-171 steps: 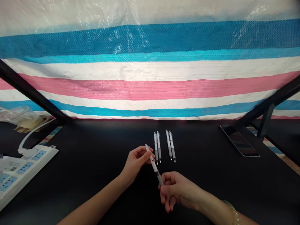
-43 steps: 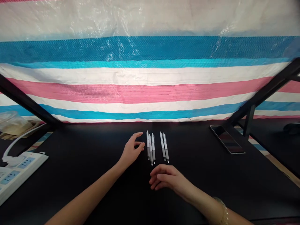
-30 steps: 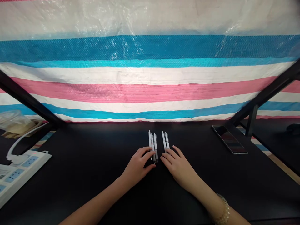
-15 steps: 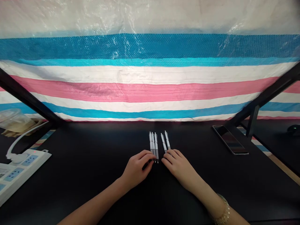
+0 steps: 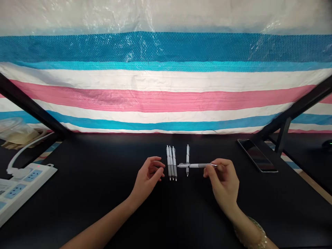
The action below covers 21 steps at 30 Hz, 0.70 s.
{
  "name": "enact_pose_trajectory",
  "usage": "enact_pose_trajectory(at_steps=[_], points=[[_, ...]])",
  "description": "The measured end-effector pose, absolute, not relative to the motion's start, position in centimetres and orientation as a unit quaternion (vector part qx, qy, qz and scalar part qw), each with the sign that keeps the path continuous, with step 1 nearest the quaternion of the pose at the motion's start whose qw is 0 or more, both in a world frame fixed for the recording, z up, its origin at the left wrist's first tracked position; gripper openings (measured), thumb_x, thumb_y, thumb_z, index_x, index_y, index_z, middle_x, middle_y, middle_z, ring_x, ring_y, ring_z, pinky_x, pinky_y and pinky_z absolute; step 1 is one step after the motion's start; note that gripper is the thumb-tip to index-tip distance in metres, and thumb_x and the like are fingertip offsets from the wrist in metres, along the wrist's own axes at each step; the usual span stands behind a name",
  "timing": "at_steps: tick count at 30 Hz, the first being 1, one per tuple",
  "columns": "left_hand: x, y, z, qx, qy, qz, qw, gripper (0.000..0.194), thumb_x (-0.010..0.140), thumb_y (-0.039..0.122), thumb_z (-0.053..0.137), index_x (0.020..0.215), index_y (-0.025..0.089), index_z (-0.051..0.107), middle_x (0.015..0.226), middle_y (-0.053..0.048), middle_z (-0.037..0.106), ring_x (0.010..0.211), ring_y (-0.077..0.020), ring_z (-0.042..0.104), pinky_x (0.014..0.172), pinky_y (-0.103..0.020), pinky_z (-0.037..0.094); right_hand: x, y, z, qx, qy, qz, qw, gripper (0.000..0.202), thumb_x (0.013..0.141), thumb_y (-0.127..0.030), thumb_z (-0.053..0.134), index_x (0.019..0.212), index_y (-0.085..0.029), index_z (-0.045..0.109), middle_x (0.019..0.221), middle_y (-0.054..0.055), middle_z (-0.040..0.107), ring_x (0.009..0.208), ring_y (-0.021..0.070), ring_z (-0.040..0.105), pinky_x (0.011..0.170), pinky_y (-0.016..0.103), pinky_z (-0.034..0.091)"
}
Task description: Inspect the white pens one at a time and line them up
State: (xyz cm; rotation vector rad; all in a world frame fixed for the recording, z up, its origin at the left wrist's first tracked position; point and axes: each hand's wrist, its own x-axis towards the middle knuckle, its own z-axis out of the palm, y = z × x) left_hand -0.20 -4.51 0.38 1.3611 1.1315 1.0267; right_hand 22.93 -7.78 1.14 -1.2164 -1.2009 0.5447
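My right hand [image 5: 223, 181] pinches a white and grey pen [image 5: 198, 166] near its tip. That pen lies crosswise in view, its clicker end to the left, passing in front of a single upright-lying white pen [image 5: 187, 152] on the black table [image 5: 109, 173]. To the left, three white pens [image 5: 171, 164] rest side by side, tips toward me. My left hand [image 5: 150, 174] is just left of those three, fingers curled loosely and apart, holding nothing; no contact with the pens shows.
A dark phone [image 5: 257, 155] lies at the right of the table. On the left is a white power strip [image 5: 27, 185] with a plugged-in cable [image 5: 28, 148]. Black slanted bars [image 5: 298, 107] flank the table, and a striped plastic sheet [image 5: 166, 100] hangs behind it.
My right hand has picked up one of the two right-hand pens, turned it sideways and moved right. My left hand has drawn back slightly left from the three pens.
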Motion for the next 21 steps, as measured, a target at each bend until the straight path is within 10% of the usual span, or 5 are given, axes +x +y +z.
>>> enact_pose_trajectory(at_steps=[8,17,21], points=[[0.2,-4.3,0.6,0.485,0.425,0.382,0.662,0.030,0.083,0.039,0.064,0.101,0.016,0.061,0.089,-0.007,0.067,0.072,-0.0162,0.065,0.064,-0.027,0.052,21.4,-8.0,0.9,-0.422,-0.445,0.613,0.498,0.026,0.086,-0.035,0.060,0.079,-0.021,0.039,0.064,0.001,0.064,0.065,0.0199,0.068,0.054,0.026,0.048],[-0.3,-4.0,0.6,0.426,0.425,0.425,0.676,0.020,0.080,0.034,0.070,0.087,0.016,0.069,0.080,-0.003,0.067,0.074,-0.0125,0.063,0.068,-0.020,0.050,20.0,-9.2,-0.2,-0.309,-0.345,0.838,0.290,0.039,0.088,-0.050,0.049,0.107,-0.016,0.048,0.070,0.004,0.066,0.059,0.0187,0.068,0.047,0.022,0.048],[0.0,-4.1,0.6,0.410,0.418,0.406,0.702,0.022,0.079,0.035,0.070,0.087,0.015,0.070,0.081,-0.006,0.071,0.082,-0.0167,0.066,0.075,-0.023,0.051,19.7,-9.3,-0.6,-0.336,-0.365,0.831,0.251,0.043,0.086,-0.054,0.050,0.090,-0.011,0.056,0.054,0.001,0.061,0.036,0.0088,0.054,0.034,0.014,0.035]])
